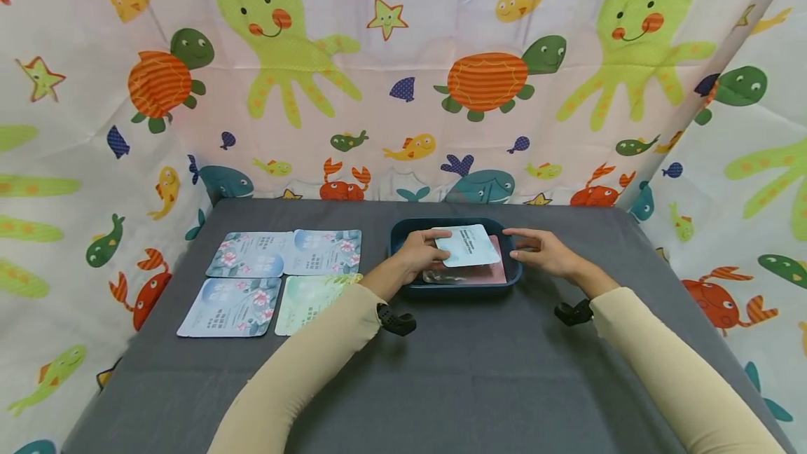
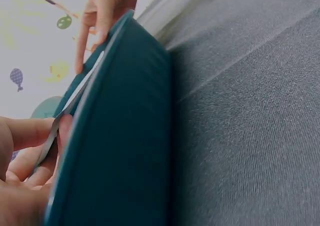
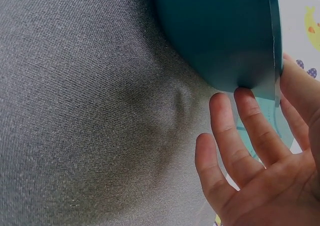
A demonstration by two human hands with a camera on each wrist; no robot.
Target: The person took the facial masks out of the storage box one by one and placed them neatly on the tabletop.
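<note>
My left hand [image 1: 418, 255] pinches a light blue flat packet [image 1: 469, 247] with dark print, thumb on top and fingers beneath. That packet is tilted over a dark blue plastic basket [image 1: 465, 291]. Under it in the basket lie a pink packet [image 1: 495, 270] and a clear glossy one, partly covered. My right hand [image 1: 543, 252] is at the basket's right end, fingers extended and spread. In the right wrist view the fingertips [image 3: 245, 97] are right at the basket's outer wall, with the thumb up by the rim.
Left of the basket several flat packets lie in two rows: blue floral ones [image 1: 244, 255], [image 1: 324, 252], [image 1: 230, 308] and a green one [image 1: 309, 300]. A grey cloth [image 1: 473, 384] covers the table. A sea-animal curtain [image 1: 403, 54] hangs behind and at both sides.
</note>
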